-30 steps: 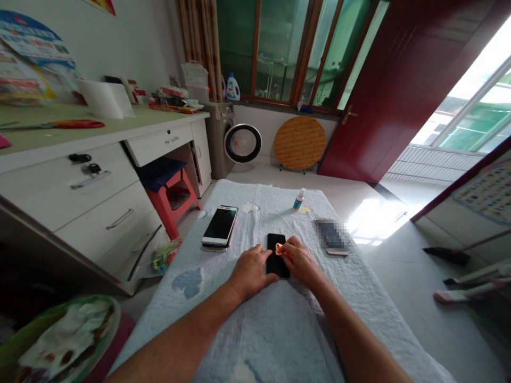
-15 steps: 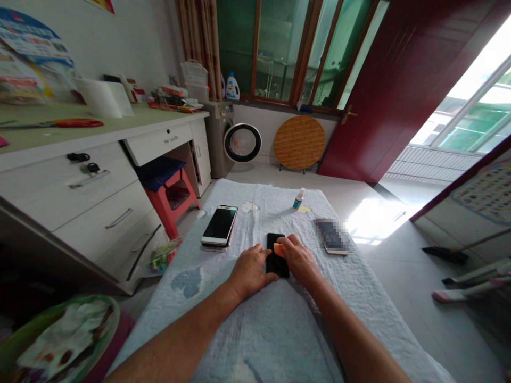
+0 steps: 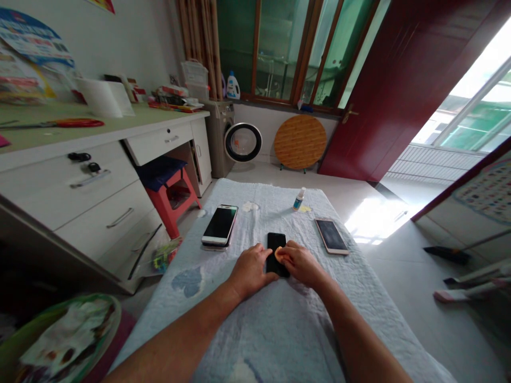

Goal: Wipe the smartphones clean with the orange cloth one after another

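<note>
A black smartphone (image 3: 271, 264) lies screen up on the cloth-covered table, between my two hands. My left hand (image 3: 249, 268) grips its left side, thumb at the near end and fingertips on the upper left edge. In my right hand (image 3: 301, 262) a small orange wiping pad (image 3: 278, 254) is pinched and pressed on the phone's screen; whether it is cloth or sponge I cannot tell. A white smartphone (image 3: 220, 225) rests on top of another phone to the left. To the right lies a gold-framed smartphone (image 3: 332, 236). A small spray bottle (image 3: 298, 199) stands upright beyond the hands.
A pale blue quilted cloth (image 3: 255, 330) covers the table. Left of it are a red stool (image 3: 171, 199), a white desk (image 3: 96, 197) with drawers, and a waste bin (image 3: 114, 324). Behind stand a washing machine (image 3: 219, 138) with its door open and a round wooden tabletop (image 3: 300, 142).
My right hand has slid the orange pad slightly down the phone's screen, its fingers now bunched closer around it. My left hand and the phone stay in place.
</note>
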`<state>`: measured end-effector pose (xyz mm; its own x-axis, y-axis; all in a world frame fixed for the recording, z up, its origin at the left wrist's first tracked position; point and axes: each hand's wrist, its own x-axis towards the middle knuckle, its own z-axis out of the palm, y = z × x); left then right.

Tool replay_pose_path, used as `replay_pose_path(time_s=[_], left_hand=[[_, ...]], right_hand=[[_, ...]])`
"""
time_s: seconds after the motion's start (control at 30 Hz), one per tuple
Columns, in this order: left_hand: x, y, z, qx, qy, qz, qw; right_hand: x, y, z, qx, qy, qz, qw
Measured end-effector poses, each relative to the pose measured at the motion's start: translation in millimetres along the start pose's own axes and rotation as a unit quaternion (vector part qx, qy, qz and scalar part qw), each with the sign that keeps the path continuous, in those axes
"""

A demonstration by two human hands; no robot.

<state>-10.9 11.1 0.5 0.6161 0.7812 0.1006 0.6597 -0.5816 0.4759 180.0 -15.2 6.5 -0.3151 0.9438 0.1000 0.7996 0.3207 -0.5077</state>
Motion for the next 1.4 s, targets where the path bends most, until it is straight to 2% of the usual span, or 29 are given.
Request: replay_pose_path(time_s=[0.23,0.33,0.53,0.7,1.0,1.1,1.27,1.4], left_hand=[[0.3,-1.6,-1.4,0.009,-0.02,0.0,1.0],[0.6,-2.0,-2.9,0.009,-0.028,0.006,1.0],[0.5,0.9,-6.9,0.011,-0.035,0.007,0.999],[0.1,0.6,-6.7,0.01,-0.035,0.01,0.999],[-1.7,-1.7,-1.8,0.016,-0.014,-0.004,1.0],[-2.5,2.1,-5.5,0.033,-0.02,0.008,0.999],[-3.0,3.4,-6.8,0.043,-0.022,0.031,0.998],[-2.8,0.7,-5.0,0.036,-0.029,0.042,0.998]], right_hand=[[10.1,10.7,11.5,-0.042,0.1,0.087,0.99],[14.9,13.6,13.2,-0.047,0.129,0.104,0.985],[17.6,12.0,10.7,-0.036,0.103,0.055,0.992],[7.6,2.0,8.3,-0.043,0.071,0.043,0.996],[-2.9,-14.6,10.5,0.022,0.033,-0.022,0.999],[0.7,-9.5,12.7,0.026,0.049,0.009,0.998],[9.5,3.0,14.0,-0.009,0.117,0.093,0.989],[10.8,6.9,9.9,-0.02,0.136,0.113,0.984]])
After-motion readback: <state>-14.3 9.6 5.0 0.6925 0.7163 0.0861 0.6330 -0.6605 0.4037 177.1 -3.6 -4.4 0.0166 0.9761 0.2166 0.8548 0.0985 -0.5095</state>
